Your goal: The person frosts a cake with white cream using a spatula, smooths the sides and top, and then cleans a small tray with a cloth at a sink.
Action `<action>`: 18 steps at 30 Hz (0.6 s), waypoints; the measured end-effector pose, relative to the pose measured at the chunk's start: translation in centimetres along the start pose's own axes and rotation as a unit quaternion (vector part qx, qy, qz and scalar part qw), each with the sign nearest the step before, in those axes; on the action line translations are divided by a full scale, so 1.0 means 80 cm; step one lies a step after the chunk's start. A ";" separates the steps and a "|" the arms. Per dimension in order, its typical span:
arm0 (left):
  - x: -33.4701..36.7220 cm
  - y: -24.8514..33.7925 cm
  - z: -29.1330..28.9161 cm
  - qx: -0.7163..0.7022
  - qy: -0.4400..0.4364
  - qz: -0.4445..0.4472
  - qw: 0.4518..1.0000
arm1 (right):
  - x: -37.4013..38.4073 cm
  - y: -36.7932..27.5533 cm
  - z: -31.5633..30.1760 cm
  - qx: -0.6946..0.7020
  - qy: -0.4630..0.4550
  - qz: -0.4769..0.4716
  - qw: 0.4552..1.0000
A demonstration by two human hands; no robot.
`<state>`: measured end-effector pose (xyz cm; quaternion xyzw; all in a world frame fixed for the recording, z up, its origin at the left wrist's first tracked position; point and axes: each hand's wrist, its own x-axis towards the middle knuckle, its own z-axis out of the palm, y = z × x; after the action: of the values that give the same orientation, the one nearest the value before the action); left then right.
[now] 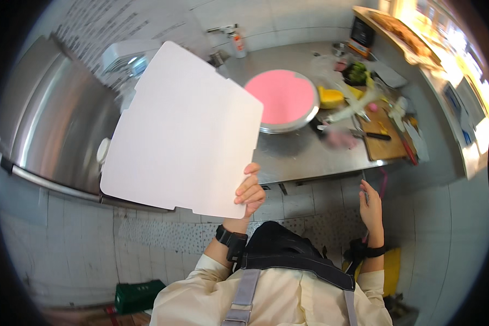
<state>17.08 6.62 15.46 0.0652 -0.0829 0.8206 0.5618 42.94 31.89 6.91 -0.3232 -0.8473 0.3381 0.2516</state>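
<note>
A large white cardboard panel (185,130) with notched edges is tilted up in front of me, over the left end of the steel worktop. My left hand (250,193) grips it at its lower right corner, fingers over the front face. The panel hides part of the counter and wall behind it. To its right, a round turntable (280,129) with a smooth pink top (282,96) stands on the worktop. My right hand (371,205) hangs just off the counter's front edge, fingers stretched out and apart from the thumb, near a pink strip (384,182).
On the right, a wooden cutting board (376,130) bears a black-handled knife (377,136) among fruit scraps and crumpled plastic. A gas torch (237,43) stands at the back. A steel fridge (60,114) is at left. A green box (139,296) sits low on the left.
</note>
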 end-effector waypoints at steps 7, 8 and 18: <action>0.003 0.029 -0.012 0.084 0.078 0.098 0.989 | 0.126 0.073 0.082 -0.075 -0.020 -0.080 0.994; 0.002 0.045 -0.022 0.104 0.104 0.108 0.983 | 0.138 0.078 0.090 -0.108 -0.019 -0.037 0.993; 0.099 0.121 -0.083 0.454 0.325 0.259 0.788 | 0.180 0.071 0.084 -0.176 0.005 0.061 0.982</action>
<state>5.13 11.76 9.94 0.0182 0.4728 0.8511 0.2277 31.14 42.68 1.40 -0.4155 -0.8709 0.1967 0.1736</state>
